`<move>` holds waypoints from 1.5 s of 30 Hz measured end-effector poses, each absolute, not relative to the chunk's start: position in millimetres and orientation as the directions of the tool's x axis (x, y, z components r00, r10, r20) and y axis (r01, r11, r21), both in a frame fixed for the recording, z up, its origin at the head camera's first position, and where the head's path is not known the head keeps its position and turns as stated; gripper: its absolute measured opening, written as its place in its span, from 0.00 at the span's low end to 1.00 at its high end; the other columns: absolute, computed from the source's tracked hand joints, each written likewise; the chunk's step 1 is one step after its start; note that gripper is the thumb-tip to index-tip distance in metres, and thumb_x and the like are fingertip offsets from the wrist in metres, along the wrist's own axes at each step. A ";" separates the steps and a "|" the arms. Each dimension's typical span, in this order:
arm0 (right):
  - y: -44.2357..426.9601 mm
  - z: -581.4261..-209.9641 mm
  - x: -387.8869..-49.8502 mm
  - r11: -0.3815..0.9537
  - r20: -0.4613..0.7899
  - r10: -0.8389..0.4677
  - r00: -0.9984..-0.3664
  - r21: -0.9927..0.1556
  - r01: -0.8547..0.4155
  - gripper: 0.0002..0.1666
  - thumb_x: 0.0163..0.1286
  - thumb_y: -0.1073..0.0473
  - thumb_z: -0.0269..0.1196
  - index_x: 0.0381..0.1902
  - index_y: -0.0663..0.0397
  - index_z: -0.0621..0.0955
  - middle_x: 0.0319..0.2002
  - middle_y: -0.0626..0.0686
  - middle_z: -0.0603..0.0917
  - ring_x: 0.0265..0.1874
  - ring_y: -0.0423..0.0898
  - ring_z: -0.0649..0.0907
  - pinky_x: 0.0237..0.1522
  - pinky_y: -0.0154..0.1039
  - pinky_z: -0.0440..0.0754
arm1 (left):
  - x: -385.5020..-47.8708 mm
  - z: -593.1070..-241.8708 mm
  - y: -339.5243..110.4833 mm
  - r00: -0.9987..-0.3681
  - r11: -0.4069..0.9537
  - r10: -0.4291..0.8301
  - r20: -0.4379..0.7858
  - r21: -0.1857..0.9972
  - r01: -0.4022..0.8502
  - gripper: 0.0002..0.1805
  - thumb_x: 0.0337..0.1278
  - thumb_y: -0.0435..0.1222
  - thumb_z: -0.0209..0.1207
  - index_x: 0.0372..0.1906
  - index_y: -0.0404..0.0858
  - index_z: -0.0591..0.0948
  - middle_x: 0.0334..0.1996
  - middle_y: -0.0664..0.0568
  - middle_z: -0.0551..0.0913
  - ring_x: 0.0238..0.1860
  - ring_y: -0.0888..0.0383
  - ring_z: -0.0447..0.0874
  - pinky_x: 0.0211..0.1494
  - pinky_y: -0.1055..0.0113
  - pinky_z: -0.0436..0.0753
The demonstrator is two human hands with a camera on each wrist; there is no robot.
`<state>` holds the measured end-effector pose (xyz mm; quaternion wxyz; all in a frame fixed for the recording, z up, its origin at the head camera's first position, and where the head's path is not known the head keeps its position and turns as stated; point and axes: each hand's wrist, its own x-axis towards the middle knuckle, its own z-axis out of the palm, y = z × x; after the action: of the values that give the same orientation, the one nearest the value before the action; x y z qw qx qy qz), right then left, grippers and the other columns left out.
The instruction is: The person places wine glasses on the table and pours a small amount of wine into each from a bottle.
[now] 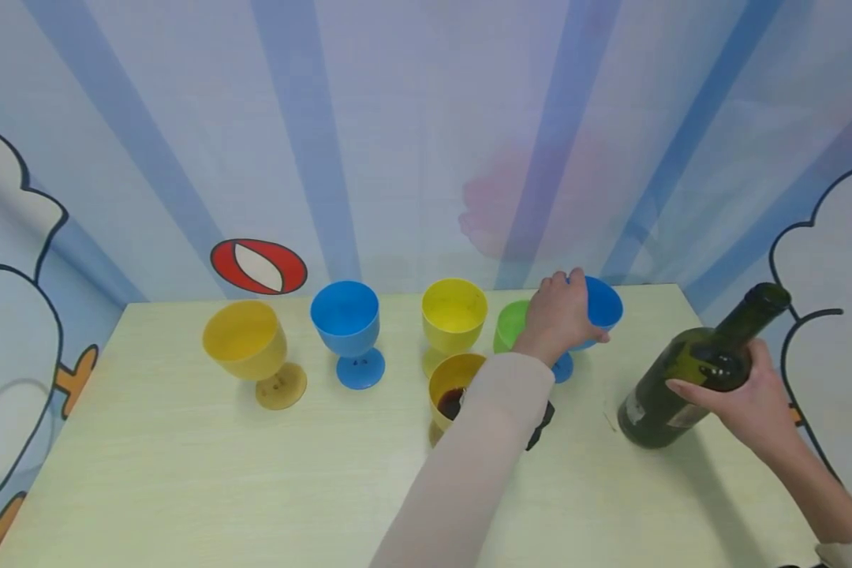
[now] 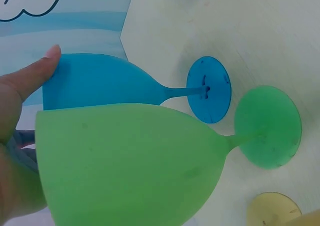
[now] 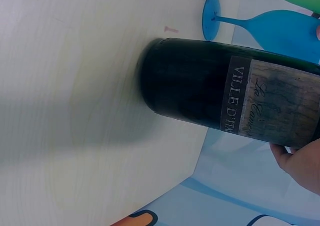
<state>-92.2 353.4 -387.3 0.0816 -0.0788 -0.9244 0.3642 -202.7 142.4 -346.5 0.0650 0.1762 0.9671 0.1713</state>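
1. Head: left hand [image 1: 557, 314] grips the blue plastic stemmed goblet [image 1: 605, 304]; right hand [image 1: 751, 398] holds the dark-green glass bottle [image 1: 663, 386], right of it.
2. Left wrist: thumb at goblet's rim, foot on pale tabletop [image 2: 275, 40]; presumably steadying.
3. Right wrist: bottle's base at tabletop, contact unclear; grip likely controls tilt.

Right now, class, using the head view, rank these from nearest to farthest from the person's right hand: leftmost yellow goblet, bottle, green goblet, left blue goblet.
1. Bottle: gripped in the right hand.
2. Green goblet: to its left.
3. Left blue goblet: farther left.
4. Leftmost yellow goblet: at the far left end.
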 end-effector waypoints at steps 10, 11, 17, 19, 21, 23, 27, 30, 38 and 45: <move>351.6 -388.6 -91.1 0.716 0.091 0.210 -0.973 -0.693 0.089 0.53 0.55 0.53 0.68 0.65 0.69 0.50 0.54 0.74 0.62 0.50 0.70 0.66 0.39 0.63 0.68 | -200.3 -349.6 141.7 -0.932 0.902 0.357 -0.057 0.282 0.328 0.49 0.38 0.63 0.62 0.65 0.43 0.61 0.57 0.55 0.69 0.56 0.60 0.67 0.58 0.70 0.67; 351.5 -389.0 -91.2 0.714 0.092 0.208 -0.974 -0.695 0.087 0.53 0.55 0.53 0.68 0.65 0.69 0.50 0.55 0.74 0.62 0.50 0.70 0.66 0.40 0.65 0.66 | -200.0 -350.1 142.0 -0.934 0.904 0.353 -0.052 0.276 0.327 0.48 0.38 0.63 0.61 0.64 0.43 0.61 0.56 0.55 0.69 0.55 0.60 0.67 0.58 0.71 0.67; 351.3 -390.8 -91.4 0.714 0.101 0.199 -0.975 -0.696 0.074 0.52 0.54 0.53 0.68 0.65 0.68 0.50 0.54 0.74 0.62 0.50 0.70 0.66 0.41 0.65 0.66 | -200.7 -353.8 143.5 -0.940 0.912 0.339 -0.030 0.256 0.321 0.45 0.39 0.64 0.60 0.61 0.42 0.64 0.53 0.56 0.71 0.53 0.61 0.69 0.59 0.71 0.65; 351.6 -390.8 -91.1 0.714 0.102 0.199 -0.975 -0.697 0.073 0.52 0.55 0.54 0.68 0.65 0.68 0.50 0.54 0.73 0.63 0.49 0.69 0.67 0.40 0.61 0.69 | -200.9 -354.3 143.7 -0.941 0.907 0.336 -0.021 0.275 0.318 0.45 0.39 0.63 0.61 0.61 0.42 0.64 0.54 0.56 0.72 0.54 0.61 0.69 0.62 0.69 0.63; 351.7 -390.3 -90.7 0.713 0.102 0.199 -0.975 -0.698 0.072 0.52 0.55 0.54 0.68 0.65 0.68 0.50 0.54 0.73 0.63 0.49 0.68 0.67 0.38 0.57 0.70 | -201.1 -354.4 143.8 -0.943 0.899 0.333 -0.009 0.303 0.315 0.45 0.38 0.62 0.62 0.61 0.42 0.65 0.53 0.56 0.72 0.55 0.60 0.69 0.65 0.66 0.59; 351.9 -389.9 -90.5 0.710 0.098 0.198 -0.975 -0.700 0.074 0.52 0.55 0.54 0.68 0.65 0.68 0.49 0.55 0.72 0.63 0.49 0.68 0.67 0.37 0.54 0.71 | -201.0 -354.0 144.4 -0.944 0.891 0.329 0.004 0.331 0.312 0.44 0.38 0.62 0.63 0.60 0.43 0.66 0.53 0.56 0.73 0.55 0.60 0.70 0.67 0.63 0.55; 352.0 -389.3 -90.6 0.709 0.095 0.201 -0.975 -0.700 0.078 0.52 0.55 0.54 0.68 0.65 0.68 0.49 0.55 0.72 0.63 0.49 0.67 0.67 0.37 0.56 0.70 | -199.4 -348.5 144.2 -0.941 0.863 0.338 0.019 0.393 0.318 0.44 0.38 0.62 0.63 0.61 0.43 0.66 0.53 0.56 0.73 0.56 0.61 0.70 0.68 0.59 0.51; 351.9 -389.1 -91.2 0.710 0.097 0.204 -0.974 -0.699 0.079 0.52 0.55 0.54 0.68 0.65 0.68 0.49 0.55 0.72 0.62 0.49 0.68 0.67 0.38 0.58 0.70 | -196.6 -340.6 143.4 -0.934 0.835 0.358 0.020 0.440 0.330 0.46 0.40 0.61 0.62 0.64 0.41 0.64 0.55 0.55 0.72 0.58 0.60 0.68 0.68 0.59 0.54; 351.1 -388.2 -91.8 0.695 0.104 0.196 -0.975 -0.716 0.064 0.52 0.56 0.54 0.67 0.65 0.68 0.48 0.56 0.74 0.61 0.51 0.70 0.65 0.41 0.66 0.67 | -181.9 -320.4 141.2 -0.934 0.787 0.356 -0.007 0.541 0.296 0.49 0.39 0.59 0.64 0.66 0.42 0.60 0.59 0.55 0.67 0.59 0.60 0.65 0.59 0.68 0.67; 352.5 -389.3 -91.7 0.691 0.095 0.202 -0.975 -0.719 0.074 0.52 0.56 0.54 0.67 0.65 0.68 0.48 0.56 0.74 0.61 0.51 0.71 0.65 0.42 0.67 0.66 | -165.6 -309.5 134.4 -0.937 0.727 0.349 -0.005 0.632 0.267 0.50 0.38 0.58 0.66 0.67 0.44 0.58 0.61 0.55 0.64 0.58 0.61 0.66 0.54 0.69 0.73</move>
<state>-91.7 352.5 -389.3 0.0836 -0.0753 -0.9158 0.3855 -165.6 134.4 -309.5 0.0620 0.1662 0.9273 0.3297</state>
